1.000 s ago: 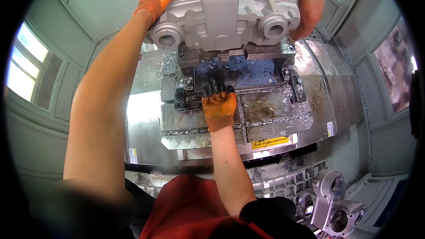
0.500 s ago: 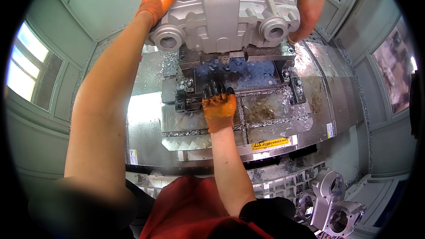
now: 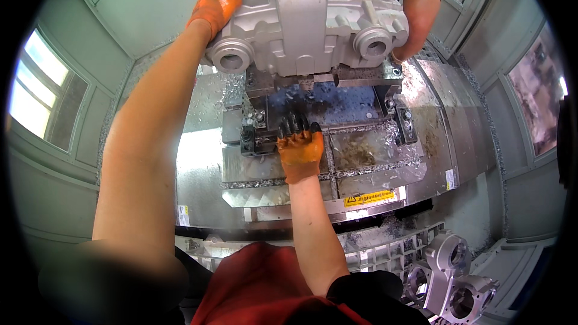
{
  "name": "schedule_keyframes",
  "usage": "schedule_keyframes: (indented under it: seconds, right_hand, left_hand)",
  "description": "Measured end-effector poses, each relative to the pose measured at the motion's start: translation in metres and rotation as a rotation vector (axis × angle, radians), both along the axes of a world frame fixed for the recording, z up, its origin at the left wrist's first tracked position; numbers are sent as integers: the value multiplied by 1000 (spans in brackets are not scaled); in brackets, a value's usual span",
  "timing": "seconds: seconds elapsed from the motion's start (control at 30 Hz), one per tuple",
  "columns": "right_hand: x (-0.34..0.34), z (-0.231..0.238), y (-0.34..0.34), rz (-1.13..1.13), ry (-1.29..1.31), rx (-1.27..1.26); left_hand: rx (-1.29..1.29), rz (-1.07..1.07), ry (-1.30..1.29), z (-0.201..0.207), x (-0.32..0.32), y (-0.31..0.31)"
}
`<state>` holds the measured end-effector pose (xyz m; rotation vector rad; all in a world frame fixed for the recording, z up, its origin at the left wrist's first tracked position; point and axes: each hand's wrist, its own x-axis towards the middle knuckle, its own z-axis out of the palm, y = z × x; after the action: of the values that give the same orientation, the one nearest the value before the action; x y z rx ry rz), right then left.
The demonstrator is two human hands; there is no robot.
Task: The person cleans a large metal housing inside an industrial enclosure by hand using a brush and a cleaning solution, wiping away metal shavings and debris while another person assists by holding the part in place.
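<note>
A large grey metal casting (image 3: 301,30) with two round bosses facing me stands at the far side of the metal fixture (image 3: 256,87). My left hand (image 3: 215,11), in an orange glove with dark fingertips, grips the casting's upper left end; part of its fingers is hidden there. In front of the casting, my right hand (image 3: 300,150) lies palm down at the near edge of the fixture. Its gloved fingers are stretched out toward the dark bluish plate (image 3: 337,99), with nothing seen in them. Chips and wet marks cover the plate.
Across from me, another person's arm (image 3: 420,21) reaches down behind the casting's right end. Bolted clamp blocks (image 3: 406,125) flank the fixture. Metal chips lie over the machine bed (image 3: 198,165). More machined castings (image 3: 448,283) stand at the lower right. Panelled walls with windows enclose both sides.
The scene sits slightly lower in the picture. Both my hands keep their places at the casting and the fixture.
</note>
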<state>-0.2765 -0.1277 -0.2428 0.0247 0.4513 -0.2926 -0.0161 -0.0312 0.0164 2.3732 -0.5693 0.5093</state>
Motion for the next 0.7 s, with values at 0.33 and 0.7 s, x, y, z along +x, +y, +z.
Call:
schedule_keyframes:
  seconds: [0.33,0.7]
  right_hand:
    - [4,-21,0,-7,-48,16]
    - [2,-13,0,-8,-2,41]
  left_hand:
    - [-10,-20,12,0,2,-1]
    - [-11,-23,-8,-1,1,2]
